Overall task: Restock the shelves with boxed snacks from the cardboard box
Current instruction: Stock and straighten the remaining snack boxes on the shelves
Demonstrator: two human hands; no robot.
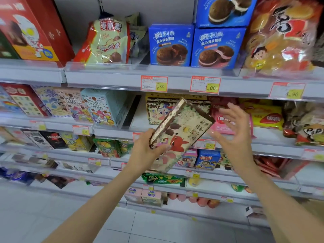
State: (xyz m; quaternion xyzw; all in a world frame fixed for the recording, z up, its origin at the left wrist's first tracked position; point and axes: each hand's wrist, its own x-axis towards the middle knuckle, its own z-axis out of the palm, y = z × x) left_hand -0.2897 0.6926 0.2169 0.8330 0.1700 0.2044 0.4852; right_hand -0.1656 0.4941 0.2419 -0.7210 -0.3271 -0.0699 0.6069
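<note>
My left hand point(148, 151) grips the lower left corner of a flat cream and brown snack box point(182, 132) printed with a red fox. The box is tilted, its top end pointing up and left, in front of the second shelf point(112, 128). A matching box point(157, 111) stands on that shelf just behind it. My right hand point(233, 132) hovers to the right of the held box with fingers spread, apart from it. The cardboard box is not in view.
Blue cookie boxes point(171, 45) and snack bags point(108, 41) fill the top shelf. Pastel boxes point(98, 106) stand left of a gap on the second shelf, pink and yellow bags point(263, 116) to the right. Lower shelves hold small boxes. White tiled floor point(157, 225) lies below.
</note>
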